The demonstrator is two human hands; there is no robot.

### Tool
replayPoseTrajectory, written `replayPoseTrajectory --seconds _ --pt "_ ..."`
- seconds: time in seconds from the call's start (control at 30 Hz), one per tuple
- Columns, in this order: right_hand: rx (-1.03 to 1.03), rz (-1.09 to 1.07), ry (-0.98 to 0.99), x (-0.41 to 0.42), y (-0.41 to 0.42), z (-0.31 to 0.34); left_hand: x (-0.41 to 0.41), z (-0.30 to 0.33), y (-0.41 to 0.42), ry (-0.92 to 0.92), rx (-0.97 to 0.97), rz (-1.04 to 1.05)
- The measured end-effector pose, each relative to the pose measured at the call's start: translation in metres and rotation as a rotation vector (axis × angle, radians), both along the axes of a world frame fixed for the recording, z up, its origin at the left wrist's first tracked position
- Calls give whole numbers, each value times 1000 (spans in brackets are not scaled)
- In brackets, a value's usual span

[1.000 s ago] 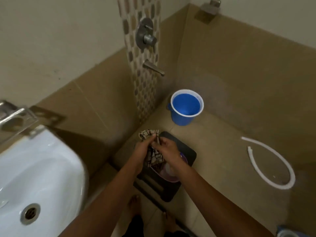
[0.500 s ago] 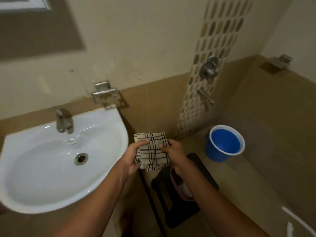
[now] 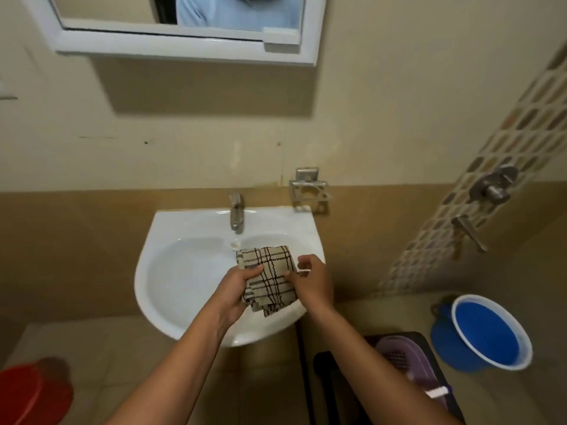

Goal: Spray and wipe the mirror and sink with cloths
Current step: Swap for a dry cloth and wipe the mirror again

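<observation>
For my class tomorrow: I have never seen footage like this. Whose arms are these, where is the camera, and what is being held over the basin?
There is no machine here. A person wears one wide-angle camera on the head, so you look forward and down along their own bare arms. The left hand and the right hand together hold a folded beige checked cloth above the white sink. A metal tap stands at the back of the sink, with an empty metal holder on the wall beside it. The mirror hangs above. On the floor to the right stands a blue bucket; something red sits at the lower left, only partly visible.
</observation>
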State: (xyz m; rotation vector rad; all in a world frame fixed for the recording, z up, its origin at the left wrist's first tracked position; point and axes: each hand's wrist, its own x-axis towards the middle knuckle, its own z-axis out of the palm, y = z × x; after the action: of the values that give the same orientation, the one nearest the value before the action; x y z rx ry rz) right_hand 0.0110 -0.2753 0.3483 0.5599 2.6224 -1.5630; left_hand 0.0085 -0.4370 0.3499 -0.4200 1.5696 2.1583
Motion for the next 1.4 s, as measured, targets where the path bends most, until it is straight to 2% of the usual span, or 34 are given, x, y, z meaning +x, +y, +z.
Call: replayPoseTrajectory --seconds 0.07,0.17,0.23,0.33,0.4,0.5,0.67,0.8,0.93,1.0,1.2,1.3,1.4 --pt "98 13 104 -1 -28 6 -7 4 -27 59 -47 37" --pt "46 82 131 -8 -68 14 -19 14 -57 164 -101 108" --pt "-116 137 86 -13 -96 21 -27 19 -72 256 -162 151" --pt "-537 204 -16 -21 -129 24 -34 24 -80 376 -240 161" --pt "-736 234 -26 -26 -149 23 -35 24 -80 486 -343 44" --pt "-992 147 -16 -32 -166 24 -39 20 -81 580 -399 -85" --pt "-1079 14 -5 -35 -170 29 -41 19 -90 622 -524 -333" --pt "-1300 -100 11 -39 -180 29 -43 16 -96 578 -504 -386" --pt "-1237 -49 60 -48 -174 35 -49 28 -105 615 -472 -333" --pt "-1167 0 84 -54 -166 43 -57 39 -106 669 -534 -309" --pt "-1084 4 169 -74 -143 92 -93 97 -122 947 -1078 -197" --pt "-997 -38 201 -81 -137 124 -110 141 -133 1093 -1281 -66" --pt "-967 -30 336 -90 -131 159 -121 186 -143 1242 -1439 88"
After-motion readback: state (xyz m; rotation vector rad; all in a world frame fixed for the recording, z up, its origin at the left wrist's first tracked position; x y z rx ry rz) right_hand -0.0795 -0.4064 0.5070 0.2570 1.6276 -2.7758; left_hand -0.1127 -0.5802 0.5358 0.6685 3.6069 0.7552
